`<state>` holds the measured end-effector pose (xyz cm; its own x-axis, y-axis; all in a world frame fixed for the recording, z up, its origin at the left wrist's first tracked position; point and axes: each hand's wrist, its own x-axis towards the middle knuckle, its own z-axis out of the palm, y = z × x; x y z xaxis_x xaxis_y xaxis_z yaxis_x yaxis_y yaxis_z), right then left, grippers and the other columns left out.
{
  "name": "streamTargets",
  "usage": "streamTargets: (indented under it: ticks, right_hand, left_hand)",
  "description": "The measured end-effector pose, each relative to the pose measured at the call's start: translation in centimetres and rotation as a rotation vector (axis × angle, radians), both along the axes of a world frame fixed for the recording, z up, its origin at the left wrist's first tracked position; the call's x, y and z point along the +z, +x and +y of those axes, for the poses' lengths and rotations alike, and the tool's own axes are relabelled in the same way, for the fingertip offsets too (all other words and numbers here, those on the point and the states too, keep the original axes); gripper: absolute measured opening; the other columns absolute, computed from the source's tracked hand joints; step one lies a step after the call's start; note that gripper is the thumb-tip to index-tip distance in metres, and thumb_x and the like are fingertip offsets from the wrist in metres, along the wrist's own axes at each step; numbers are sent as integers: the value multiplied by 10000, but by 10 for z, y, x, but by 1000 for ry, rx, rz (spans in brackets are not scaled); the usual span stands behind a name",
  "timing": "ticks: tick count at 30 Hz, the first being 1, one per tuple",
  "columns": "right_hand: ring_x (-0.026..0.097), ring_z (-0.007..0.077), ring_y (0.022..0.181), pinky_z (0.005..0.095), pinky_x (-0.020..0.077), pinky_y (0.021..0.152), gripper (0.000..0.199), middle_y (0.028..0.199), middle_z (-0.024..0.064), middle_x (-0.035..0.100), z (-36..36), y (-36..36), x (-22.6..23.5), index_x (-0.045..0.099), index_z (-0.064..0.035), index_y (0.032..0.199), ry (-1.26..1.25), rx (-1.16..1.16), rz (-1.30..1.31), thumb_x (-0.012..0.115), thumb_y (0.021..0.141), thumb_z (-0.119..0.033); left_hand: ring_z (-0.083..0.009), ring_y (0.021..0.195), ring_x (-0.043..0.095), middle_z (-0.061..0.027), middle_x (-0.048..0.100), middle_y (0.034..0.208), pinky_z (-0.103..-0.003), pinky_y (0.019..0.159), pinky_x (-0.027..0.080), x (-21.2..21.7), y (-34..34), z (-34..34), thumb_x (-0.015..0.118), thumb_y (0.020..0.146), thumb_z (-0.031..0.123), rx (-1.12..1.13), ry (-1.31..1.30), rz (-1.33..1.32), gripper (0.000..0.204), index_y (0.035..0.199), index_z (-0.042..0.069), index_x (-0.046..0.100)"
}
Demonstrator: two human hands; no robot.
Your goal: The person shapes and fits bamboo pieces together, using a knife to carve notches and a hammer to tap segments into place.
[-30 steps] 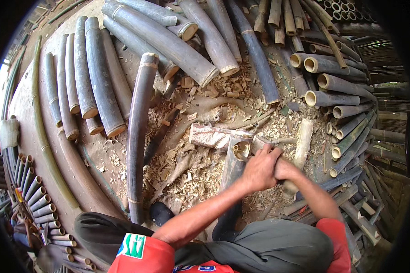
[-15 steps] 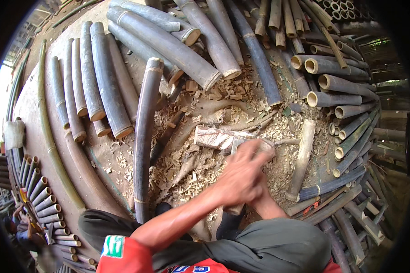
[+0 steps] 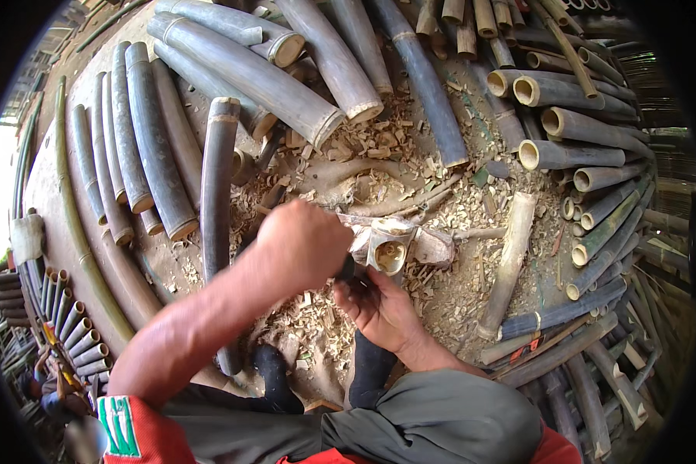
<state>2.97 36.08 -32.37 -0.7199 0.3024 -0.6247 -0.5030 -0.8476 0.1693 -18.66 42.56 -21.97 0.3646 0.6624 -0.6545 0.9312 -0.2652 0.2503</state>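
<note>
My left hand [image 3: 305,241] is a closed fist, raised just left of a short bamboo section [image 3: 389,251] with an open, hollow end facing me. My right hand [image 3: 383,313] is lower and nearer me, its fingers bent together. Between the two hands shows a small dark thing [image 3: 349,271]; its kind cannot be made out, and my fist hides part of it. The bamboo section rests on a pale wooden block [image 3: 435,247] lying on the ground, just beyond my right fingertips.
Wood chips [image 3: 317,325] litter the ground around the block. One bamboo pole [image 3: 218,185] stands upright at the left; a pale bamboo length [image 3: 509,263] lies at the right. Thick bamboo pieces [image 3: 243,73] lie farther off, with stacked bamboo tubes [image 3: 568,155] along the right side.
My hands were together over the block at the right. Now they have moved left and apart, my left fist farther over, uncovering the short bamboo section.
</note>
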Motion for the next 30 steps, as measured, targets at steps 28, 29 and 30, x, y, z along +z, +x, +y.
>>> streamTargets:
  ticks: [28, 29, 30]
  right_hand:
    - [705, 212, 801, 353, 624, 599, 366, 970, 111, 712, 16, 26, -13, 683, -28, 1002, 709, 875, -742, 554, 1080, -361]
    - [704, 216, 865, 361, 633, 618, 370, 977, 107, 709, 15, 15, -10, 681, -30, 1019, 633, 748, -703, 563, 1086, -375]
    - [714, 235, 904, 401, 648, 664, 337, 1010, 108, 711, 5, 8, -16, 675, -28, 1070, 557, 520, -707, 576, 1083, -350]
  left_hand:
    - [-163, 791, 710, -85, 765, 904, -353, 804, 591, -98, 103, -203, 962, 712, 252, 1470, -254, -697, 528, 1106, -21, 741]
    - [-208, 754, 736, -132, 777, 891, -382, 770, 601, -95, 75, -188, 971, 652, 267, 1339, -175, -471, 545, 1071, -12, 762]
    - [-266, 769, 763, -159, 783, 889, -413, 781, 611, -74, 50, -161, 966, 623, 281, 1225, -196, -360, 536, 1041, 5, 778]
